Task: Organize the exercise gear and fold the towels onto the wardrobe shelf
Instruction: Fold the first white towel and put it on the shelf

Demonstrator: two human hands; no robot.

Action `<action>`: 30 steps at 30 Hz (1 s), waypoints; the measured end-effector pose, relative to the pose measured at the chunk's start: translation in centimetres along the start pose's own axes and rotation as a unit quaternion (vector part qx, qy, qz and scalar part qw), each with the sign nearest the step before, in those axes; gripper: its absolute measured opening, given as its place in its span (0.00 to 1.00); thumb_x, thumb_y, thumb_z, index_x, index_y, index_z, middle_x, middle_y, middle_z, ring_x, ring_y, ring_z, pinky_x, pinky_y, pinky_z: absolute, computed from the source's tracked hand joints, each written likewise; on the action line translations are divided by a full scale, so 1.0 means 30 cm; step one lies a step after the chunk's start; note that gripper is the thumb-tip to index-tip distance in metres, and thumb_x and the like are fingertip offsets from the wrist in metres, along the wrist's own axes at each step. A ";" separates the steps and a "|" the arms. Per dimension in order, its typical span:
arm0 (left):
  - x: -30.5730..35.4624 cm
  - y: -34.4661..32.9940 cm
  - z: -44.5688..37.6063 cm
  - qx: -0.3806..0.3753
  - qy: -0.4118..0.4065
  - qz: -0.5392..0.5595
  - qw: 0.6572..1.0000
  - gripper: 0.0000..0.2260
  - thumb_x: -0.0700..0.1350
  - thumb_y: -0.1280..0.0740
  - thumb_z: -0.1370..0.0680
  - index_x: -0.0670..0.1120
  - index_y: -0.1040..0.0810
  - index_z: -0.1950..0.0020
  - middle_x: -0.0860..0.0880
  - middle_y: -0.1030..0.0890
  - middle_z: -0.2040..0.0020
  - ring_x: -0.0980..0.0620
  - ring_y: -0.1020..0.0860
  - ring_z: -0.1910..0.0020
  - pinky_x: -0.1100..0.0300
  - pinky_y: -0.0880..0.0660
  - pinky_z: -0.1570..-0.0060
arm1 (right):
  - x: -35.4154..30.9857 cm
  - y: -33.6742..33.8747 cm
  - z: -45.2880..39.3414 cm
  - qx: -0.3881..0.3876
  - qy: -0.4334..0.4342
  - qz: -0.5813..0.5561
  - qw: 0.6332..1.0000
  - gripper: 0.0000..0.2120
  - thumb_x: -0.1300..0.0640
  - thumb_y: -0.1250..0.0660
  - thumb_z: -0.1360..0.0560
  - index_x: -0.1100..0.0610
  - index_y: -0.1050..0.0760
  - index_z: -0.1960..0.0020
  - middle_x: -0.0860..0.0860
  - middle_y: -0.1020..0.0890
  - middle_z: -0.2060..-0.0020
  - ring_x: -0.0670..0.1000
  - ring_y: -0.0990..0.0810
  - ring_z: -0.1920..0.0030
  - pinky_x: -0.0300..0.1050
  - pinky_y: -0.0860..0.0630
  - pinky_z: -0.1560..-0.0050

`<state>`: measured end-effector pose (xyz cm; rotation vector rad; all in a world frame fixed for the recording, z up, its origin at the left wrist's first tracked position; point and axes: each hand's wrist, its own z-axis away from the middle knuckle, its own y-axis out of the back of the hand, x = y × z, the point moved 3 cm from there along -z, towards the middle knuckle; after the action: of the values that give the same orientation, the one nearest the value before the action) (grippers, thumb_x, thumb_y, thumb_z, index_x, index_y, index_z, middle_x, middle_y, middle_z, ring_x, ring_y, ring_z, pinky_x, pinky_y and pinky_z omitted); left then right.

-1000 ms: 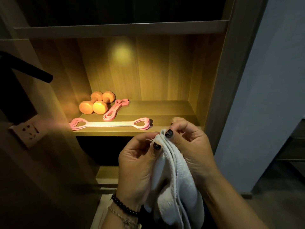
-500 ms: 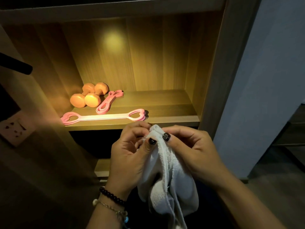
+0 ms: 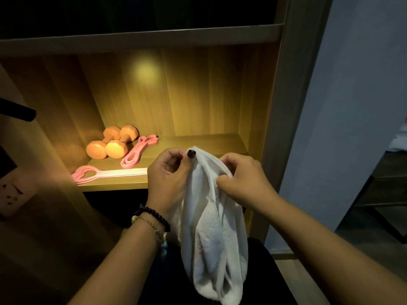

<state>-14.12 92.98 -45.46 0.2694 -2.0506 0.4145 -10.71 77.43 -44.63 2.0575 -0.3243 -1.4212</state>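
A white towel (image 3: 211,234) hangs bunched in front of the lit wardrobe shelf (image 3: 198,142). My left hand (image 3: 169,175) pinches its top edge between thumb and fingers. My right hand (image 3: 242,179) grips the same top edge a little to the right, fingers curled into the folds. On the shelf's left part lie two orange dumbbells (image 3: 110,144), a pink looped resistance band (image 3: 138,154) beside them, and a pink strap with heart-shaped handles (image 3: 105,173) along the front edge, its right end hidden behind my left hand.
An upper shelf board (image 3: 141,38) runs above the lit compartment. The wardrobe's side panel (image 3: 284,119) stands on the right, with a pale wall (image 3: 352,106) beyond. A wall socket (image 3: 12,192) and a dark rod (image 3: 17,111) sit at left. Below the shelf is a dark opening.
Both hands have risen with the towel and now overlap the shelf's front edge. My right hand has shifted rightward along the top edge, spreading the folds apart. The view tilted slightly upward.
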 end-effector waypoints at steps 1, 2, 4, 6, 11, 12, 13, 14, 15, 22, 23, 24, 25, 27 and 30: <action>-0.002 -0.002 -0.035 0.003 0.007 0.006 1.000 0.11 0.51 0.29 0.32 0.44 0.22 0.57 0.51 0.19 0.61 0.58 0.22 0.60 0.65 0.23 0.57 | 0.017 0.000 -0.026 0.000 -0.011 0.030 0.999 0.07 0.60 0.32 0.30 0.51 0.22 0.54 0.47 0.21 0.59 0.48 0.22 0.57 0.49 0.19 0.55; -0.002 -0.002 -0.069 0.005 0.011 0.008 1.000 0.12 0.51 0.29 0.32 0.44 0.21 0.57 0.51 0.19 0.61 0.58 0.21 0.60 0.65 0.23 0.56 | 0.036 -0.001 -0.052 -0.003 -0.025 0.057 0.998 0.05 0.61 0.33 0.30 0.53 0.22 0.55 0.49 0.20 0.60 0.49 0.21 0.58 0.52 0.19 0.56; 0.005 0.000 -0.129 0.008 0.016 0.016 1.000 0.11 0.51 0.29 0.32 0.45 0.21 0.57 0.53 0.18 0.62 0.60 0.21 0.61 0.67 0.23 0.57 | 0.074 -0.002 -0.098 -0.013 -0.063 0.090 0.994 0.06 0.63 0.34 0.31 0.56 0.21 0.56 0.53 0.20 0.61 0.52 0.21 0.60 0.55 0.18 0.58; 0.020 0.012 -0.185 0.014 0.016 0.014 1.000 0.11 0.51 0.29 0.32 0.44 0.21 0.57 0.54 0.18 0.63 0.60 0.21 0.62 0.67 0.23 0.58 | 0.103 0.004 -0.144 -0.020 -0.099 0.116 0.988 0.06 0.62 0.34 0.31 0.56 0.22 0.55 0.53 0.21 0.60 0.54 0.20 0.60 0.53 0.18 0.58; 0.077 0.116 -0.319 0.066 0.033 0.009 0.997 0.08 0.47 0.31 0.26 0.43 0.22 0.53 0.50 0.19 0.58 0.56 0.21 0.59 0.60 0.22 0.53 | 0.157 0.064 -0.238 -0.046 -0.170 0.220 0.959 0.05 0.57 0.30 0.30 0.55 0.26 0.56 0.51 0.23 0.62 0.54 0.21 0.60 0.48 0.20 0.59; 0.088 0.148 -0.339 0.079 0.037 0.000 0.996 0.06 0.46 0.31 0.24 0.43 0.22 0.53 0.50 0.19 0.58 0.55 0.22 0.58 0.59 0.23 0.52 | 0.164 0.086 -0.255 -0.041 -0.180 0.244 0.952 0.06 0.57 0.30 0.30 0.56 0.26 0.57 0.51 0.24 0.63 0.53 0.21 0.61 0.47 0.22 0.61; 0.096 0.180 -0.355 0.087 0.038 -0.008 0.995 0.05 0.45 0.32 0.23 0.43 0.22 0.53 0.51 0.19 0.58 0.55 0.21 0.59 0.59 0.22 0.52 | 0.167 0.108 -0.273 -0.033 -0.187 0.266 0.945 0.06 0.57 0.30 0.30 0.56 0.27 0.58 0.51 0.25 0.64 0.53 0.22 0.63 0.46 0.24 0.63; 0.100 0.208 -0.367 0.089 0.038 -0.015 0.995 0.05 0.44 0.32 0.23 0.43 0.22 0.53 0.52 0.18 0.60 0.57 0.21 0.60 0.60 0.21 0.52 | 0.167 0.131 -0.291 -0.022 -0.190 0.285 0.939 0.05 0.58 0.31 0.29 0.57 0.26 0.58 0.52 0.25 0.65 0.52 0.23 0.64 0.45 0.26 0.65; 0.103 0.231 -0.372 0.087 0.037 -0.022 0.995 0.04 0.44 0.32 0.23 0.43 0.22 0.52 0.54 0.18 0.62 0.59 0.20 0.61 0.62 0.21 0.54 | 0.164 0.152 -0.310 -0.013 -0.193 0.300 0.934 0.04 0.59 0.32 0.28 0.58 0.26 0.58 0.52 0.25 0.65 0.52 0.23 0.65 0.45 0.25 0.65; 0.088 0.360 -0.318 0.023 0.027 -0.120 0.992 0.01 0.38 0.29 0.27 0.41 0.20 0.58 0.42 0.19 0.57 0.50 0.23 0.58 0.64 0.22 0.56 | 0.092 0.284 -0.385 -0.017 -0.262 0.269 0.927 0.07 0.64 0.28 0.28 0.64 0.25 0.60 0.60 0.20 0.62 0.57 0.18 0.76 0.42 0.23 0.79; 0.089 0.380 -0.304 -0.003 0.020 -0.157 0.987 0.02 0.36 0.28 0.29 0.40 0.19 0.58 0.43 0.18 0.59 0.52 0.21 0.60 0.67 0.22 0.59 | 0.082 0.291 -0.384 -0.012 -0.248 0.276 0.929 0.07 0.64 0.27 0.29 0.63 0.25 0.59 0.59 0.20 0.62 0.56 0.18 0.76 0.40 0.25 0.80; 0.091 0.402 -0.288 -0.035 0.015 -0.193 0.981 0.03 0.35 0.27 0.30 0.40 0.19 0.58 0.45 0.17 0.60 0.54 0.20 0.61 0.68 0.22 0.60 | 0.075 0.292 -0.382 -0.009 -0.224 0.287 0.931 0.07 0.64 0.26 0.30 0.61 0.25 0.58 0.57 0.20 0.62 0.54 0.18 0.73 0.40 0.25 0.80; 0.093 0.421 -0.270 -0.072 0.010 -0.230 0.970 0.04 0.35 0.27 0.31 0.40 0.18 0.58 0.49 0.16 0.61 0.56 0.18 0.61 0.69 0.21 0.61 | 0.074 0.284 -0.377 -0.011 -0.197 0.298 0.934 0.09 0.64 0.25 0.31 0.58 0.25 0.58 0.55 0.21 0.61 0.53 0.19 0.70 0.40 0.24 0.77; 0.090 0.451 -0.230 -0.131 -0.002 -0.313 0.941 0.05 0.37 0.26 0.31 0.43 0.18 0.58 0.52 0.16 0.59 0.57 0.18 0.58 0.66 0.21 0.60 | 0.087 0.261 -0.355 -0.015 -0.146 0.315 0.938 0.14 0.65 0.25 0.32 0.54 0.29 0.58 0.53 0.23 0.60 0.51 0.22 0.64 0.41 0.20 0.67; 0.073 0.466 -0.188 -0.125 -0.029 -0.351 0.927 0.07 0.33 0.27 0.30 0.44 0.19 0.57 0.48 0.17 0.60 0.54 0.19 0.57 0.60 0.20 0.56 | 0.098 0.244 -0.289 -0.004 -0.043 0.332 0.942 0.16 0.66 0.30 0.30 0.50 0.35 0.62 0.50 0.26 0.59 0.51 0.25 0.61 0.44 0.22 0.59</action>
<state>-15.67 107.99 -43.49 0.8280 -1.8822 -0.2982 -0.68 73.15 -40.37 1.6408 -0.9447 -1.0767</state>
